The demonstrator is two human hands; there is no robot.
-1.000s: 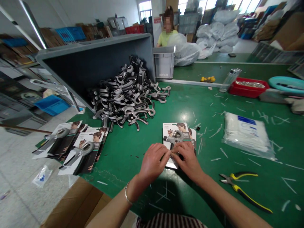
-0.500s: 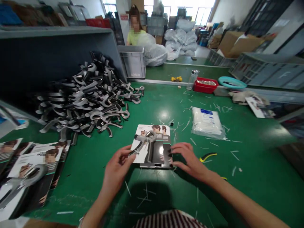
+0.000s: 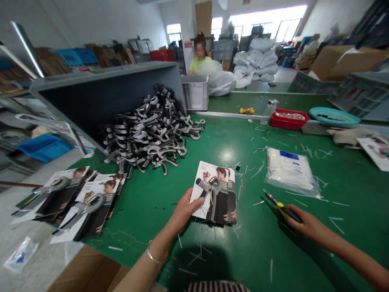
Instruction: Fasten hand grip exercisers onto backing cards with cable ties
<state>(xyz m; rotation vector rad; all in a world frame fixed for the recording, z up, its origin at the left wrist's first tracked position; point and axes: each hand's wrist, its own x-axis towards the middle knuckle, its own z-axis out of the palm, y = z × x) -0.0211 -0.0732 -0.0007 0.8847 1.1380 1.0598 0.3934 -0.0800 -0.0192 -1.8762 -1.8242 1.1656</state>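
Note:
My left hand [image 3: 184, 210] grips the left edge of a printed card [image 3: 224, 209], its thumb pressing on the grey-and-black hand grip trainer [image 3: 216, 187] that lies on the card. At least one more card shows under it. On the right, my right hand [image 3: 304, 224] is wrapped round the handles of yellow-and-black cutting pliers [image 3: 280, 205], their jaws pointing up and left towards the cards. A clear bag of white plastic ties [image 3: 290, 168] lies beyond the pliers.
A tipped grey bin [image 3: 106, 73] spills a heap of grip trainers [image 3: 152, 134] at the left. Cards with trainers [image 3: 88, 209] lie front left. Loose white strips scatter the green table [image 3: 146, 239]. A red tray [image 3: 288, 120] and blue dish [image 3: 334, 116] stand behind. A person [image 3: 199, 56] is opposite.
My right hand has left the cards' right edge and picked up the pliers from the table. My left hand still holds the card with the trainer. The view has shifted.

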